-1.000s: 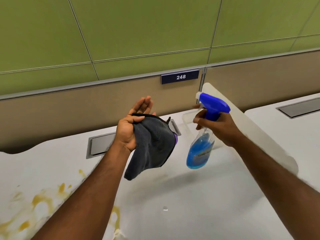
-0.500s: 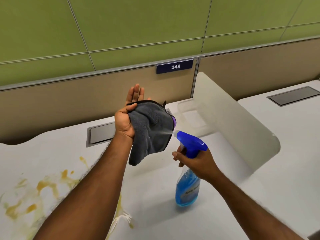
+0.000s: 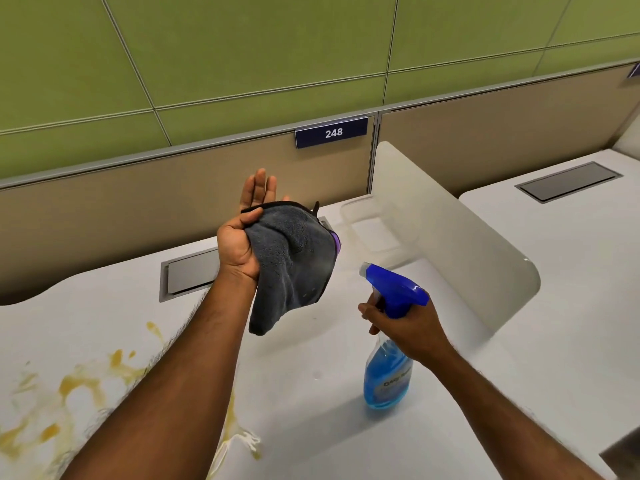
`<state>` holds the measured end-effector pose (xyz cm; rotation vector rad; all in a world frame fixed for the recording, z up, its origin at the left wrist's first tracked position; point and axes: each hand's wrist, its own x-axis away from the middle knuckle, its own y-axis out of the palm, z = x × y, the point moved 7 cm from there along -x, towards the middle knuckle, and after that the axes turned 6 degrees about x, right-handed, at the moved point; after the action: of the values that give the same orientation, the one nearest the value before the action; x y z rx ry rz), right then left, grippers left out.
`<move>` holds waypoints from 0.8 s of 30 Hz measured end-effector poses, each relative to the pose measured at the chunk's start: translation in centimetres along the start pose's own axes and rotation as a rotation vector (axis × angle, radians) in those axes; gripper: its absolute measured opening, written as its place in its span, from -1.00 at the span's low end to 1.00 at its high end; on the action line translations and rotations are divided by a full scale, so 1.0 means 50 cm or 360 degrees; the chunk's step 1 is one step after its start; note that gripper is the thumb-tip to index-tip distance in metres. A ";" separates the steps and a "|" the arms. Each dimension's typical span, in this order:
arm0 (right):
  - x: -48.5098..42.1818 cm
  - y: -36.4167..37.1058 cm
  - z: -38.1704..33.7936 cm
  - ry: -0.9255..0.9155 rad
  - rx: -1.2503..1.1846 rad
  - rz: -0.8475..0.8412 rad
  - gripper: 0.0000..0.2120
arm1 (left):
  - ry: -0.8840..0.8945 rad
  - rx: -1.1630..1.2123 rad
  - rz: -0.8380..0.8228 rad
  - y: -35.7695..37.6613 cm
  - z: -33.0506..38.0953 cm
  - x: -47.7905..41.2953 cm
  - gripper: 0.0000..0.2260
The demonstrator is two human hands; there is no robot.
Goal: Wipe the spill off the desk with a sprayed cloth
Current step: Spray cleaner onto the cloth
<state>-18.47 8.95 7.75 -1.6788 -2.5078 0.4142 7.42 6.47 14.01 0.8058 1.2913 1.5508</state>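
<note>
Left hand (image 3: 239,244) raised, palm up, fingers straight; thumb pins grey cloth (image 3: 294,261) against palm, cloth draped down off the hand, held clear above the desk (image 3: 311,427); right hand (image 3: 405,327) wrapped round neck of spray bottle (image 3: 388,375), fingers curled at the trigger under the blue head, nozzle aimed at cloth, just beside it; bottle holds blue liquid; yellow spill (image 3: 83,386) on desk lower left, under and beside left forearm; white divider panel (image 3: 450,244) stands behind the bottle

The left hand (image 3: 238,244) holds up a grey cloth (image 3: 294,261) while the right hand (image 3: 408,329) grips a spray bottle (image 3: 388,377) beside it.
</note>
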 end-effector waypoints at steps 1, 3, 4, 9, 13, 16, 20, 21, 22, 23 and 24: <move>0.000 -0.003 0.005 0.0026 -0.0001 0.0014 -0.85 | 0.0002 0.0008 0.0006 0.001 -0.001 0.000 -0.53; 0.001 -0.010 0.010 0.0061 -0.0051 0.0035 -0.82 | 0.0006 0.0010 0.0023 0.001 -0.002 -0.001 -0.51; 0.000 -0.012 0.009 0.0047 -0.0079 0.0025 -0.79 | 0.0007 0.0004 0.0028 0.001 -0.003 -0.001 -0.50; -0.008 -0.018 0.016 0.0005 -0.0019 -0.0088 -0.67 | -0.0014 -0.0041 0.0025 -0.001 -0.010 -0.003 -0.51; -0.027 -0.031 0.027 0.0016 -0.0006 -0.0039 -0.68 | -0.0042 -0.0128 0.0016 -0.004 -0.021 -0.003 -0.49; -0.050 -0.043 0.031 -0.0008 0.0045 0.0013 -0.73 | -0.0061 -0.0212 -0.0009 -0.006 -0.028 -0.003 -0.49; -0.086 -0.068 0.035 -0.0040 0.0114 0.0156 -0.75 | -0.0084 -0.0278 -0.0022 -0.011 -0.040 -0.003 -0.50; -0.096 -0.074 0.038 -0.0038 0.0120 0.0192 -0.76 | -0.0093 -0.0285 -0.0026 -0.012 -0.044 -0.003 -0.50; -0.108 -0.079 0.042 -0.0030 0.0121 0.0224 -0.76 | -0.0101 -0.0292 -0.0029 -0.013 -0.047 -0.003 -0.50; -0.120 -0.083 0.046 -0.0022 0.0125 0.0254 -0.76 | -0.0104 -0.0301 -0.0030 -0.015 -0.049 -0.003 -0.50; -0.133 -0.086 0.050 -0.0015 0.0139 0.0283 -0.77 | -0.0107 -0.0306 -0.0028 -0.017 -0.051 -0.003 -0.50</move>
<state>-20.32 0.89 7.00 -1.8756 -2.3180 0.5397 5.37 5.40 12.62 0.7161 1.0793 1.5924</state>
